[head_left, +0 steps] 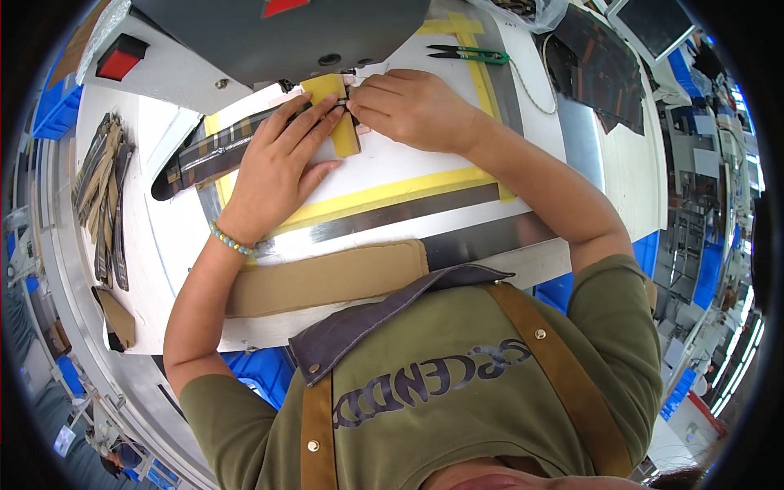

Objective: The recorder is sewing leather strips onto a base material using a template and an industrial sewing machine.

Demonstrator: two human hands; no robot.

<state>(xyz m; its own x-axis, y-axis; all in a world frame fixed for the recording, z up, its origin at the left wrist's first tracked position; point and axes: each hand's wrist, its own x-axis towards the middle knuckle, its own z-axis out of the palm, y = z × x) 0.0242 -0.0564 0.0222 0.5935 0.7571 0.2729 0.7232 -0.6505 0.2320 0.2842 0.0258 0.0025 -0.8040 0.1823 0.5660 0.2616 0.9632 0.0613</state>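
My left hand [282, 155] lies flat with fingers stretched out, its fingertips on a dark patterned strip [200, 161] with a shiny line along it. The strip runs from the rounded end at the left to beneath the machine head. A yellow block [345, 137] stands beside my fingertips, partly covered by them. My right hand [416, 110] is closed in a pinch at the other side of the block, close under the head of a sewing machine [294, 37]. What its fingertips grip is hidden.
Green-handled thread snips [474, 54] lie behind my right hand. A bundle of brown and dark strips [102, 188] is at the left. A tan strip [327, 280] lies along the near edge. Dark patterned sheets [600, 69] lie at the far right. Yellow tape [384, 192] borders the white work surface.
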